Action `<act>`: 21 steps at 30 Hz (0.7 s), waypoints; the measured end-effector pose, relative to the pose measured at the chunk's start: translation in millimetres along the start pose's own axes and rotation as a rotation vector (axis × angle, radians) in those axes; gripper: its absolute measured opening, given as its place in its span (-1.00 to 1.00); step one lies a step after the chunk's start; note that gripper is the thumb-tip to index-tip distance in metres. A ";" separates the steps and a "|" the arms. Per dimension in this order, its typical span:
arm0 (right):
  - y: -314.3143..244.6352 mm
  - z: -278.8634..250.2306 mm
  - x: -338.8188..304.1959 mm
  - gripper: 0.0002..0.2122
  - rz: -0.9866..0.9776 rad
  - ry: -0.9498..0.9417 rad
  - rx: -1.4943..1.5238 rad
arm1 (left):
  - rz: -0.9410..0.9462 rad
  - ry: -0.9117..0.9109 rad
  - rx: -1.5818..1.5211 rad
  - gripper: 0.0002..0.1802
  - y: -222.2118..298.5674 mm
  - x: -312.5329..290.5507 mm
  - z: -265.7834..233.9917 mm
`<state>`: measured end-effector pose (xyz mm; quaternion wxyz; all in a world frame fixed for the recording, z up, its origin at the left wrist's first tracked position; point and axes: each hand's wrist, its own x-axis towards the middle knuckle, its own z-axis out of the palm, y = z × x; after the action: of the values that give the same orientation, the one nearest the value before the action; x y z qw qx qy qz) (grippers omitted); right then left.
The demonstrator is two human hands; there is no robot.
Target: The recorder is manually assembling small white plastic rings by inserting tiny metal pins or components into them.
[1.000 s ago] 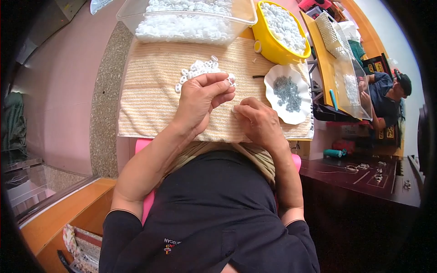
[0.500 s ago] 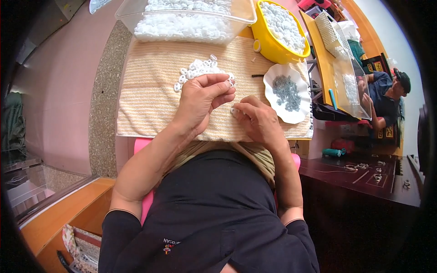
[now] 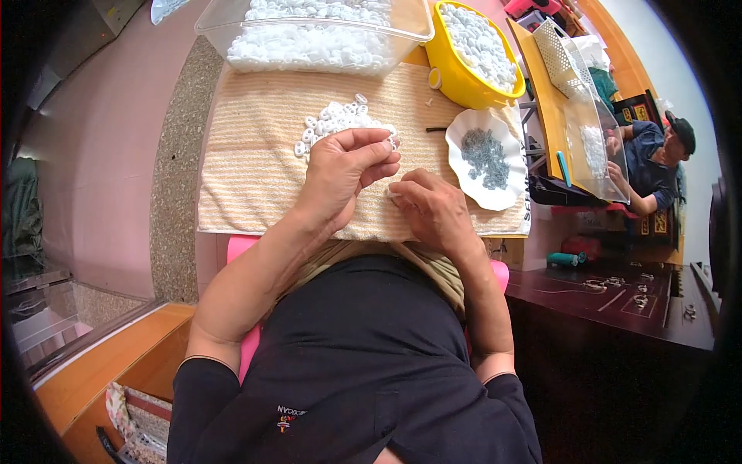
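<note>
Over the striped towel, my left hand pinches a small white plastic piece between thumb and index finger. Just right of it and nearer to me, my right hand has its fingertips closed on another small white piece, mostly hidden by the fingers. Beyond the left hand lies a loose pile of white oval plastic pieces with holes. Right of my right hand stands a white scalloped dish holding small grey translucent bits.
A clear plastic tub full of white pieces stands at the far edge, beside a yellow basin heaped with more. A short black stick lies by the dish. At right, another person works at a clear bin.
My right hand has shifted slightly left, its fingertips now covering more of the white piece. My left hand keeps its pinch almost in place.
</note>
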<state>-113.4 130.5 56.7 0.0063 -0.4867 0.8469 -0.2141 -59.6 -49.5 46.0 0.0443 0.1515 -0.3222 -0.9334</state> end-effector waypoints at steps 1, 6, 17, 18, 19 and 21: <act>-0.3 -1.1 -0.4 -0.86 0.000 0.002 0.036 | -0.003 0.001 0.002 -0.82 -0.3 0.1 0.1; 2.9 -11.4 0.2 -0.82 0.002 -0.001 0.127 | -0.005 -0.004 -0.001 -0.83 -1.3 -0.2 -0.7; 7.8 -11.6 6.1 -0.84 -0.019 -0.103 0.005 | -0.013 -0.006 0.017 -0.84 -3.3 0.0 0.5; 8.8 -11.6 5.6 -0.84 -0.018 -0.102 0.002 | -0.016 -0.009 0.018 -0.84 -3.7 0.0 0.5; 9.9 -11.9 5.0 -0.84 -0.016 -0.130 -0.027 | -0.020 -0.012 0.019 -0.84 -4.1 0.3 0.5; 9.2 -12.3 5.3 -0.84 -0.020 -0.157 -0.053 | -0.019 -0.016 0.022 -0.84 -5.6 0.8 -1.2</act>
<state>-126.5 134.5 65.5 0.0574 -0.5106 0.8442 -0.1529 -59.9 -45.9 41.5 0.0313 0.1474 -0.3312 -0.9314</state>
